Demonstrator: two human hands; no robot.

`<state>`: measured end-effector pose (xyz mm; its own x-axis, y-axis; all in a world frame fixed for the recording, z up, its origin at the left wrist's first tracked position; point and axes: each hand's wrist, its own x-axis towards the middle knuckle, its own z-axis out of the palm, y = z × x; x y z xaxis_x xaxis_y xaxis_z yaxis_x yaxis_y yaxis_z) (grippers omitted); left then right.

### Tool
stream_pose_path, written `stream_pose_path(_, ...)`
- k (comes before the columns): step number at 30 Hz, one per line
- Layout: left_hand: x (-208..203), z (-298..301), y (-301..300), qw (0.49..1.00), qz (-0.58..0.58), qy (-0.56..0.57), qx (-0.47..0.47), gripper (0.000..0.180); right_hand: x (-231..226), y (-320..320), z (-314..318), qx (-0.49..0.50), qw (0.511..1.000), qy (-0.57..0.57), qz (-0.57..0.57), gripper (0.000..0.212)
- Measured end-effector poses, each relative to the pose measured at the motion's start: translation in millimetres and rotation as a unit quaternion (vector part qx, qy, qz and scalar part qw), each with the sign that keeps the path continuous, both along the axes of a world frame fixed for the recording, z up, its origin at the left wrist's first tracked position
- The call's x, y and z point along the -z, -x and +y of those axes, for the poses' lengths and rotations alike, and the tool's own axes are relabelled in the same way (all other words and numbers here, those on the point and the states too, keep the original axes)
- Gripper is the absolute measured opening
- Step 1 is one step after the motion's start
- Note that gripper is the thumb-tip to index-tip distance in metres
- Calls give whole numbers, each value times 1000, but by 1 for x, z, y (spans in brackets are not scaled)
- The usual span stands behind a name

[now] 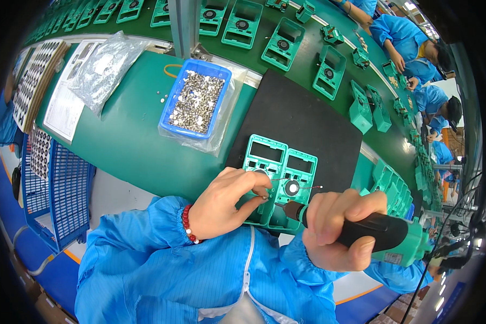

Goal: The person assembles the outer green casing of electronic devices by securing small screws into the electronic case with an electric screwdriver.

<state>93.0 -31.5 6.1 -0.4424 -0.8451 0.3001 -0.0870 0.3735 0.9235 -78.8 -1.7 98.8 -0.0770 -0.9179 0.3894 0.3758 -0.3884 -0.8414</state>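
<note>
Two green plastic housings (285,154) lie side by side on a black mat (308,119). The right one holds a round speaker (292,187) with thin wires. My left hand (218,202) is over the left housing and partly hides it. Thumb and forefinger pinch a small metal piece, apparently a screw (264,198). My right hand (335,229) is wrapped round a black and green electric screwdriver (386,237). It is held nearly level, its tip pointing left, close to the pinched piece and above the housings' lower half.
A blue tray (170,110) of small metal pieces stands at the back left. Left of it lie a plastic bag (105,67) and a printed sheet (63,113). Beyond, more green housings (283,43) line a green conveyor. Several people in blue (399,35) work at the right.
</note>
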Motion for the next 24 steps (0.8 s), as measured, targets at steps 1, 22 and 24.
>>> stream_pose_path(1,0,-1,0,1000,6,15,0,36,4,-1,0,-9,1000,14,3,46)
stream_pose_path(22,-4,8,-6,993,4,121,-2,45,13,-19,-4,-16,995,63,78,41)
stream_pose_path(24,-2,8,-4,997,-1,79,11,51,25,-13,-14,-55,993,88,63,41)
